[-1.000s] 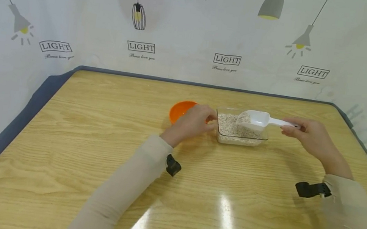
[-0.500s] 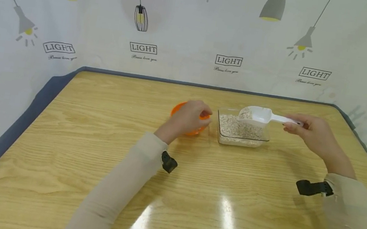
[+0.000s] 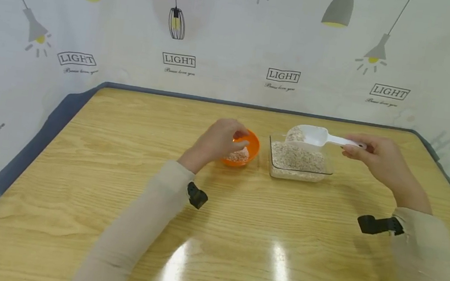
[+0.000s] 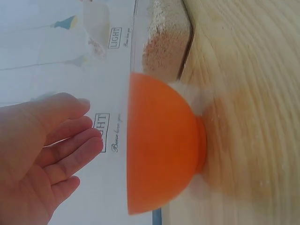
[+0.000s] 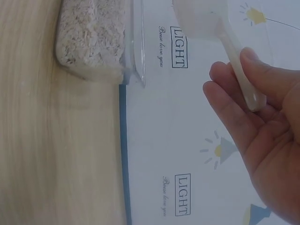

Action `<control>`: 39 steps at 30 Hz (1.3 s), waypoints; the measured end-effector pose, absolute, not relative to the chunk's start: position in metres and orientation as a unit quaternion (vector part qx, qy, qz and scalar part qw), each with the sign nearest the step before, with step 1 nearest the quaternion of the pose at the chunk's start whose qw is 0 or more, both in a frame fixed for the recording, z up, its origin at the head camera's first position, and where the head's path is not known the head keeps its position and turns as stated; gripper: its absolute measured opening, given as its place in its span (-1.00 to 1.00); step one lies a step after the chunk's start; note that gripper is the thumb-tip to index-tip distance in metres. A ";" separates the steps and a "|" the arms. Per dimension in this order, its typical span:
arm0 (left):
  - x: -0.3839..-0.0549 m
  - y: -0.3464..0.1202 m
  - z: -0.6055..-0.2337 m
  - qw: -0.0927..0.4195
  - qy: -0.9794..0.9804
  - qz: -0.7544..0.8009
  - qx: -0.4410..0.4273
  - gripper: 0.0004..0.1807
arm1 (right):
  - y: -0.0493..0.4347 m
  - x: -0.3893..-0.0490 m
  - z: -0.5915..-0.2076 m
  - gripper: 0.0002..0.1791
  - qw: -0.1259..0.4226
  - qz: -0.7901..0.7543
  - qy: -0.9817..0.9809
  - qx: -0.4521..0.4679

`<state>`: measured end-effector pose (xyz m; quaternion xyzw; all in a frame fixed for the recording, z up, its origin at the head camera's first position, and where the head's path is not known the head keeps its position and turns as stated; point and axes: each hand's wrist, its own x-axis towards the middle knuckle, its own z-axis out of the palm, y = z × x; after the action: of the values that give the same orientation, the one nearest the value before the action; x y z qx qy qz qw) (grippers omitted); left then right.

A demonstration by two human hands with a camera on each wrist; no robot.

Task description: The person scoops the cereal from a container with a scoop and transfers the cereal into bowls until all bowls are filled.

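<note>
My right hand [image 3: 378,159] pinches the handle of a white plastic scoop [image 3: 316,136]. Flakes that look like oats [image 3: 296,134] lie in the scoop's front part. Below it stands a clear rectangular container [image 3: 301,170] filled with the same flakes; the scoop is raised over its back part. Some flakes also lie in the orange bowl [image 3: 254,146] left of the container. Over the bowl's left side hovers my left hand [image 3: 217,138], its fingers loosely bent around nothing. The left wrist view shows a gap between that hand and the bowl [image 4: 159,145].
Bowl and container stand side by side toward the back of a wooden table [image 3: 239,226]. Behind the table hangs a white backdrop [image 3: 228,42] printed with lamps. A dark camera [image 3: 197,197] is strapped at the left wrist, another camera [image 3: 379,225] at the right.
My left hand has drawn back to the left from beside the container, uncovering more of the bowl and its flakes. The scoop in my right hand has risen slightly.
</note>
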<state>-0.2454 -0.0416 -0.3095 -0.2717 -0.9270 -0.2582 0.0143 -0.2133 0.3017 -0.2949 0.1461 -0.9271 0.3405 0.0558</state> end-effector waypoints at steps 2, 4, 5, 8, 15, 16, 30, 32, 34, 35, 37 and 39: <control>-0.245 -0.048 -0.308 0.013 -0.929 -0.258 -0.265 -0.73 | 0.298 -0.215 -0.294 -0.67 0.057 0.342 -0.926 0.149; -0.246 -0.053 -0.307 0.008 -0.931 -0.259 -0.255 -0.72 | 0.295 -0.216 -0.293 -0.67 0.057 0.346 -0.924 0.153; -0.246 -0.056 -0.307 0.006 -0.932 -0.262 -0.252 -0.73 | 0.293 -0.217 -0.292 -0.66 0.054 0.349 -0.923 0.153; -0.246 -0.065 -0.306 0.002 -0.935 -0.264 -0.239 -0.72 | 0.288 -0.218 -0.290 -0.65 0.048 0.348 -0.923 0.154; -0.247 -0.086 -0.309 0.007 -0.939 -0.262 -0.223 -0.71 | 0.269 -0.225 -0.287 -0.66 0.043 0.367 -0.911 0.185; -0.247 -0.088 -0.309 0.008 -0.939 -0.261 -0.222 -0.71 | 0.266 -0.226 -0.287 -0.65 0.041 0.368 -0.909 0.191; -0.245 -0.103 -0.316 -0.002 -0.943 -0.258 -0.209 -0.71 | 0.231 -0.241 -0.291 -0.67 0.017 0.386 -0.893 0.229; -0.246 -0.103 -0.317 -0.004 -0.944 -0.259 -0.207 -0.71 | 0.228 -0.243 -0.292 -0.68 0.017 0.389 -0.890 0.238; -0.247 -0.103 -0.319 -0.008 -0.944 -0.258 -0.203 -0.72 | 0.225 -0.245 -0.294 -0.68 0.016 0.386 -0.889 0.245; -0.247 -0.103 -0.320 -0.010 -0.945 -0.257 -0.202 -0.72 | 0.224 -0.246 -0.294 -0.68 0.014 0.387 -0.888 0.247; -0.247 -0.103 -0.322 -0.014 -0.946 -0.255 -0.199 -0.72 | 0.221 -0.247 -0.295 -0.68 0.005 0.394 -0.886 0.246; -0.248 -0.103 -0.323 -0.018 -0.946 -0.256 -0.197 -0.71 | 0.219 -0.247 -0.296 -0.67 -0.002 0.391 -0.888 0.242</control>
<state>-0.2476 -0.1026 -0.3227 -0.1974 -0.9462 -0.2556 -0.0179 -0.2475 0.2187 -0.2956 0.2424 -0.8880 0.3907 -0.0022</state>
